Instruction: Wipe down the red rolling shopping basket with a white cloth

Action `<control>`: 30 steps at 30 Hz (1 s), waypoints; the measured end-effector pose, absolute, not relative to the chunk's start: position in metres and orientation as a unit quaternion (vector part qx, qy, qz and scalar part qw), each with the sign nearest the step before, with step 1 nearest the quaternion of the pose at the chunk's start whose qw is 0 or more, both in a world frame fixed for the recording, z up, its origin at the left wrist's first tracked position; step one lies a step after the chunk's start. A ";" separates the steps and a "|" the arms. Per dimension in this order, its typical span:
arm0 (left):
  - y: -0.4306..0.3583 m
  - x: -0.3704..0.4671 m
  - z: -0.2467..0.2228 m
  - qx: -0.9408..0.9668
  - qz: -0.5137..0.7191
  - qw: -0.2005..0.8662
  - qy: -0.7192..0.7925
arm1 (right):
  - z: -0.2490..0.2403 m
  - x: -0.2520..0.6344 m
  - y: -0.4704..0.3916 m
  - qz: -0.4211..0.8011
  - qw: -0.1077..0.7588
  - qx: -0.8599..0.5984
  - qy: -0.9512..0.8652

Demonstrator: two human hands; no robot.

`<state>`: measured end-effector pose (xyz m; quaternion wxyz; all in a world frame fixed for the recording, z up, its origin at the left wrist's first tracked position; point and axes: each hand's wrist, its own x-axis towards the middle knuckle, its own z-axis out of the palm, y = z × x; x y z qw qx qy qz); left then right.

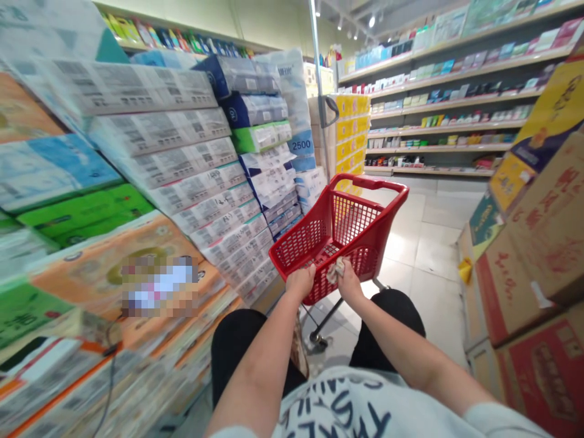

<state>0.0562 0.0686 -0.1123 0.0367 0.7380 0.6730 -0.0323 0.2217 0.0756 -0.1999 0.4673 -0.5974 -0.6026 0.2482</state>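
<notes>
A red plastic shopping cart (323, 228) with perforated walls stands right in front of my knees. No goods show inside the part of its basket that I can see. My left hand (301, 281) is closed around the cart's near rim. In my right hand (350, 283) a crumpled whitish cloth (336, 271) is pinched, held against the outside of the cart's near wall. Beneath the basket, a dark metal leg runs down to a caster wheel (319, 339) on the tiles.
Stacked tissue packs (196, 146) rise close on my left, with a lit, pixelated device (159, 286) on the nearer pile. Cardboard cartons (542, 243) line the right side. Pale floor tiles (424, 237) lead to stocked wall shelves (447, 125). A metal pole (316, 55) stands behind the cart.
</notes>
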 end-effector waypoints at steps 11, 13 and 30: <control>0.077 0.006 -0.112 0.711 -0.033 0.039 0.702 | -0.169 0.180 0.092 0.145 0.567 -0.444 -0.679; 0.076 -0.001 -0.113 0.707 -0.033 0.039 0.705 | -0.170 0.171 0.087 0.166 0.532 -0.421 -0.716; 0.060 0.002 -0.115 0.694 -0.001 0.042 0.719 | -0.131 0.157 0.080 0.059 0.445 -0.393 -0.802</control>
